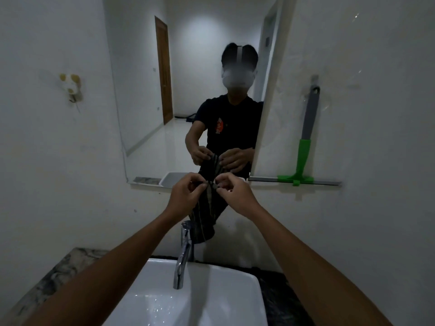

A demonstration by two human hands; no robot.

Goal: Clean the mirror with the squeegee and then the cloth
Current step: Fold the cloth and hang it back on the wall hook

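Above a white basin [235, 300] in a dim bathroom, a person's left hand [186, 196] and right hand [231, 192] each pinch the top edge of a dark striped cloth [207, 215], fingers pressed tight on the fabric, the two hands close together but apart. The cloth hangs down between them, its lower end just above the chrome tap [183, 252]. Directly beyond the hands, the wall mirror [188, 67] reflects the same grip. To the right of the mirror, well clear of both hands, the squeegee [306, 142] hangs from a wall hook by its grey handle, green neck and blade lowest, level with the mirror's bottom edge. A marbled counter [61, 271] flanks the basin.
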